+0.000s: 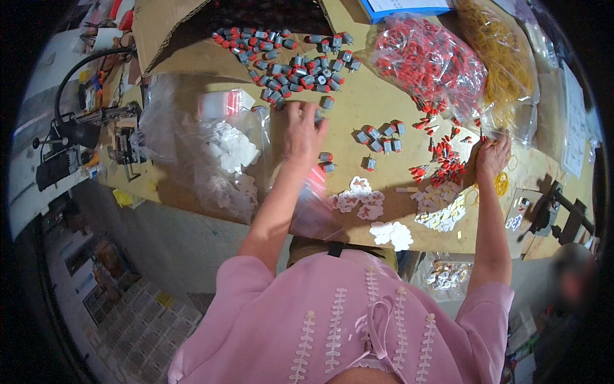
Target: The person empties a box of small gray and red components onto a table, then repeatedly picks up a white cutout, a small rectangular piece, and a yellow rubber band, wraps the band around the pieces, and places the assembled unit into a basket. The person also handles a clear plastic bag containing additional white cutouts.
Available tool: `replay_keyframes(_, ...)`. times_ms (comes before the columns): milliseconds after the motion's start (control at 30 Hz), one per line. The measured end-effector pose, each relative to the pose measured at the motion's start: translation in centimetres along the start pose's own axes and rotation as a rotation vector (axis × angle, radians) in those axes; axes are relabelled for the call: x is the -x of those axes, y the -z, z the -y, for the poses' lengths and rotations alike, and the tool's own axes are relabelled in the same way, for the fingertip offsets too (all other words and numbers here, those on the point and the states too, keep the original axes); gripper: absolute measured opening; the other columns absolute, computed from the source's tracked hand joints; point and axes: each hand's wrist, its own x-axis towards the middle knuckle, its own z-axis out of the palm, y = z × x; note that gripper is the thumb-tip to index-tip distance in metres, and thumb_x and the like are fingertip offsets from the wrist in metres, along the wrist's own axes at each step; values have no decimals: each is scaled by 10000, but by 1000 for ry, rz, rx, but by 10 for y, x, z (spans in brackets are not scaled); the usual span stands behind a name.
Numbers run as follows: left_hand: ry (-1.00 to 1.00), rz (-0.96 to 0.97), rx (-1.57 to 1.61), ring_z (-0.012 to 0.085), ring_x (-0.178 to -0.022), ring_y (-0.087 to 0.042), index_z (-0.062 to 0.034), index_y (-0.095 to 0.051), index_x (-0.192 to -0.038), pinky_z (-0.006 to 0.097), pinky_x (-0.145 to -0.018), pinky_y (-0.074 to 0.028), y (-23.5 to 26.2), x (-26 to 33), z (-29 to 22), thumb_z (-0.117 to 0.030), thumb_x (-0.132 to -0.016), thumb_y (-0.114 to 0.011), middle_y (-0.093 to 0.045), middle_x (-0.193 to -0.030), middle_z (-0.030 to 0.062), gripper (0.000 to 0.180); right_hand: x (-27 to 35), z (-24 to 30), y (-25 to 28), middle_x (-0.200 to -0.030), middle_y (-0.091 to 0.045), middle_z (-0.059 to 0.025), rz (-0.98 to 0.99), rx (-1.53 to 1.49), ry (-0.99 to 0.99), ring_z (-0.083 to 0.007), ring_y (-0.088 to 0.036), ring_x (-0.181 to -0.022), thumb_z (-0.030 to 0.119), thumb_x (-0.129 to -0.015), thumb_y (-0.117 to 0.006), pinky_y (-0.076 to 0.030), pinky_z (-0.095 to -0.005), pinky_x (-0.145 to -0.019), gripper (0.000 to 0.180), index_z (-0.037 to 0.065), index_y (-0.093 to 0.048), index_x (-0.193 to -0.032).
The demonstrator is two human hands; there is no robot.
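My left hand [303,136] reaches to the near edge of a heap of small grey electric motors with red ends [307,77]. Its thumb and forefinger close around one small motor [318,117]. Over on the right, my right hand [494,156] is bent with fingers together beside a scatter of small red-tipped parts [448,160]; whatever its fingertips hold is too small to make out. Between the hands lie a loose group of motors [382,137], a single motor [369,163] and a pair of motors [327,162]. Yellow rubber bands [501,184] lie under my right wrist.
Bags of red-tipped parts [428,61] and rubber bands [505,64] lie far right. White scalloped cutouts [391,235] and small pale strips [441,211] sit near the table's front edge. Clear plastic bags with white pieces [231,148] are left, below an open cardboard box [169,32].
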Motion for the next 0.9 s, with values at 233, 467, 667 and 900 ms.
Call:
replay_keyframes(233,-199,32,105,368,-1009,-645,-117,-580,-1213,481,-813,-554,2,32,-5,-176,-865,-775,-534,-1229,158,403,0,-4,-4,-1526,-503,-127,-14,-18,14,-339,-444,-1416,326,-1008,-493,-335,-446,-1186,535,126,-486,-1504)
replay_keyframes(467,-43,-179,-206,359,-945,-659,-67,-633,-1206,455,-825,-548,34,-18,51,-218,-902,-756,-597,-1162,187,361,-2,-3,-2,-1514,-510,-145,0,-10,12,-354,-454,-1403,323,-994,-491,-341,-457,-1181,542,116,-493,-1494)
replay_keyframes(667,64,12,-41,358,-980,-662,-108,-649,-1184,468,-837,-542,14,16,13,-261,-912,-746,-612,-1186,145,327,0,-2,-1,-1505,-517,-163,13,2,-7,-360,-459,-1397,322,-994,-487,-343,-460,-1179,540,116,-490,-1493)
replay_keyframes(900,-43,68,22,367,-1020,-665,-122,-613,-1249,491,-835,-547,17,-2,-29,-280,-910,-750,-576,-1253,141,399,0,-7,-7,-1517,-505,-155,-13,-21,26,-345,-448,-1413,332,-1006,-480,-331,-449,-1190,545,116,-475,-1506)
